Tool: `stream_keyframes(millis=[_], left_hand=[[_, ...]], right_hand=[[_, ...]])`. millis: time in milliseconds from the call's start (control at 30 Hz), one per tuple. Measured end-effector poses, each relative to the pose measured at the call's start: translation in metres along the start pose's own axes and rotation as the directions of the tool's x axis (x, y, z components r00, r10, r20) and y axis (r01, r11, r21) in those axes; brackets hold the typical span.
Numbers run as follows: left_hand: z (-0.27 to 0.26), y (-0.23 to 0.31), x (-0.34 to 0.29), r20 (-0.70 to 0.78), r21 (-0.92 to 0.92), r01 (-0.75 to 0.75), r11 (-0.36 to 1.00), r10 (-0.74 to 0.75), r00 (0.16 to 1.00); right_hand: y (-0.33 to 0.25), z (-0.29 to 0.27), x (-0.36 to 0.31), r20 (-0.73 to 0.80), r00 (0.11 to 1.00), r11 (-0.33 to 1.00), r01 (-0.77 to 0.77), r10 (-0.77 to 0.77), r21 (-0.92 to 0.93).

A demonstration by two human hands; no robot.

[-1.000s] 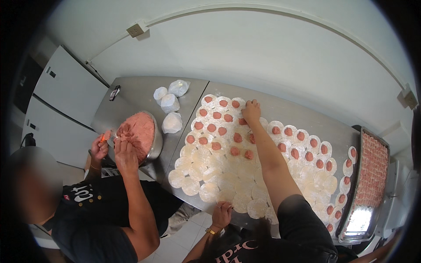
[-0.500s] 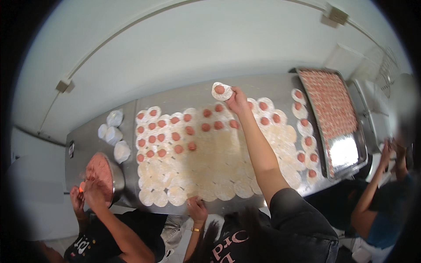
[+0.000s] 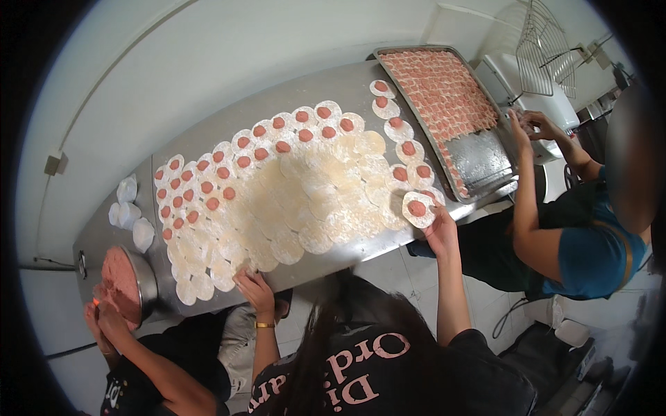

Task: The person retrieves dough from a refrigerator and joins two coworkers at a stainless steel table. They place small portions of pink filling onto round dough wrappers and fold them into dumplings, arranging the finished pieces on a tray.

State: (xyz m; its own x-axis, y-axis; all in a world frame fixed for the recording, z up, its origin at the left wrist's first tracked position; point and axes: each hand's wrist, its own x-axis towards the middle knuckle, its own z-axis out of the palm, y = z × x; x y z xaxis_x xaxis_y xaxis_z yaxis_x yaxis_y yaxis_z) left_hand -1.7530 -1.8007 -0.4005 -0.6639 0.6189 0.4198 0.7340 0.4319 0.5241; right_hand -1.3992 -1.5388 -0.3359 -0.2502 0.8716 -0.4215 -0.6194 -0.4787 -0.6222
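Observation:
My right hand (image 3: 442,234) is closed on the edge of a round dumpling wrapper (image 3: 410,217) with a ball of pink meat filling (image 3: 416,208) on it. It is held at the right end of the table, beside a short column of filled wrappers (image 3: 409,150). My left hand (image 3: 257,291) rests at the near table edge, fingers stretched out and touching the edge of the wrapper sheet (image 3: 326,222). Overlapping floury wrappers make up this sheet; the far and left rows carry meat balls (image 3: 282,147), while the nearer ones are bare.
A metal tray (image 3: 479,163) packed with filled pieces stands at the right. A person (image 3: 555,229) beyond it works something small in both hands. At left, another person's hands (image 3: 104,322) are at a steel bowl (image 3: 147,277) of minced meat. White wrapped bundles (image 3: 127,201) lie near it.
My right hand has brought the filled wrapper from the table's far side to its near right end. My left hand stays by the near edge. The view has turned right.

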Motion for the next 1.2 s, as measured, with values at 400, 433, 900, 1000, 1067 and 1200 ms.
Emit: stream_keyframes(millis=[400, 433, 900, 1000, 1067, 1200], left_hand=[[0.019, 0.104, -0.044, 0.769, -0.613, 0.725, 0.313, 0.026, 0.639], [0.019, 0.116, -0.044, 0.835, -0.55, 0.832, 0.075, 0.057, 0.547], [0.019, 0.103, -0.043, 0.787, -0.539, 0.809, 0.235, -0.2, 0.583], [0.035, 0.092, -0.04, 0.759, -0.559, 0.744, 0.367, -0.133, 0.637], [0.044, 0.09, -0.042, 0.736, -0.536, 0.688, 0.489, -0.128, 0.664], [0.054, 0.091, -0.046, 0.694, -0.51, 0.664, 0.547, -0.194, 0.694]], right_hand=[[0.055, 0.034, -0.06, 0.174, 0.962, 0.971, -0.185, 0.21, -0.15], [0.068, 0.044, -0.065, 0.166, 0.954, 0.956, -0.218, 0.251, -0.194], [0.156, 0.067, -0.065, 0.143, 0.924, 0.778, -0.206, 0.354, -0.594], [0.159, 0.053, -0.045, 0.147, 0.937, 0.648, -0.101, 0.318, -0.755], [0.162, 0.041, -0.035, 0.182, 0.944, 0.586, -0.014, 0.274, -0.81], [0.162, 0.029, -0.023, 0.319, 0.929, 0.599, 0.15, 0.186, -0.786]])
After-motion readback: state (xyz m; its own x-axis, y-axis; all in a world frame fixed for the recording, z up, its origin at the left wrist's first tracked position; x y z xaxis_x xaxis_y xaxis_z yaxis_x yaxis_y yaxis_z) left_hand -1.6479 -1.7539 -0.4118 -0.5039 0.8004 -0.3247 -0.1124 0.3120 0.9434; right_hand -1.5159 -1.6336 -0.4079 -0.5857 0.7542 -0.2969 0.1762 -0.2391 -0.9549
